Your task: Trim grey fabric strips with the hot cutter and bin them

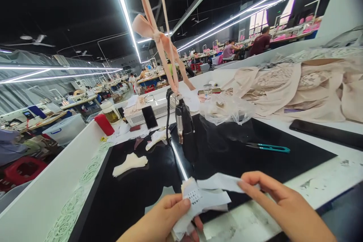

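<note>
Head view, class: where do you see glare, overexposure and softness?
In the head view, a bright glare streak lies on the black mat; also in the head view, ceiling lights look overexposed, and distant workers look softer than the left hand and right hand.

The cut pieces (210,200) between the left hand (166,215) and the right hand (279,198) are white, marked with small black printed characters near the left thumb. Beyond both hands, the mat (127,196) is glossy black, streaked by a white reflection; the counter (309,181) by the right hand is white with grey smudges. Left of the hands run pale green looped strips (92,168). Ahead of the left hand are a cream piece (130,163) and, farther off, a red box (104,124). Ahead of the right, the snips (275,148) have teal handles; beyond them, draped fabric (320,87) is beige with patterned panels.
</note>
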{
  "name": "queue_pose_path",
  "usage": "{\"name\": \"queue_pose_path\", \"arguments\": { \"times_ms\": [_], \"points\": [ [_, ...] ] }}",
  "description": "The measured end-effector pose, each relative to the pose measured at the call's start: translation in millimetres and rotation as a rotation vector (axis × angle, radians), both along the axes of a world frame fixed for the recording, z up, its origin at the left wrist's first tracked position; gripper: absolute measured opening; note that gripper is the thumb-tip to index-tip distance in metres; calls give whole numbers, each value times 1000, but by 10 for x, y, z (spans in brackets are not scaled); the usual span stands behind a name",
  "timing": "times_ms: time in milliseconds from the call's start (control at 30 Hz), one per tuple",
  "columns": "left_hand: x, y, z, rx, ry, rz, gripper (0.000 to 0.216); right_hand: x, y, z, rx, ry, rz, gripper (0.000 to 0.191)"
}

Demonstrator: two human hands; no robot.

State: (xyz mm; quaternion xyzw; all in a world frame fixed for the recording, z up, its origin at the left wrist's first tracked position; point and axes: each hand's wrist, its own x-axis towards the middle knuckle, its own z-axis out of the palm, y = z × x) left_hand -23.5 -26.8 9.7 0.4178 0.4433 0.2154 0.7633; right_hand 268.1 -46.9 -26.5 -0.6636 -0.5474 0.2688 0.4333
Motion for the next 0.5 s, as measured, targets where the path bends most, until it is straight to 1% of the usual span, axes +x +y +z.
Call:
{"name": "queue_pose_path", "arguments": {
  "times_ms": [100, 133, 167, 200, 300, 367, 433, 500],
  "points": [
    [-21, -15, 7, 3, -20, 43, 58, 282, 181, -110, -19, -104, -112, 43],
    [-23, -15, 5, 10, -22, 53, 57, 332, 236, -151, -24, -139, -117, 44],
    [-22, -13, 1, 18, -25, 61, 58, 359, 282, -192, 4, -185, -120, 45],
    [-17, -10, -3, 29, -29, 61, 61, 365, 318, -229, 63, -245, -117, 47],
    [2, 1, -16, 94, -53, 43, 66, 304, 339, -288, 344, -437, -133, 53],
    [7, -1, -22, 145, -53, 20, 62, 221, 278, -251, 448, -456, -118, 48],
    [4, -9, -28, 187, -35, 9, 58, 100, 172, -151, 448, -369, -52, 35],
    [3, -19, -31, 210, -21, 14, 60, -61, 58, -20, 408, -262, 37, 26]
  ]
}}
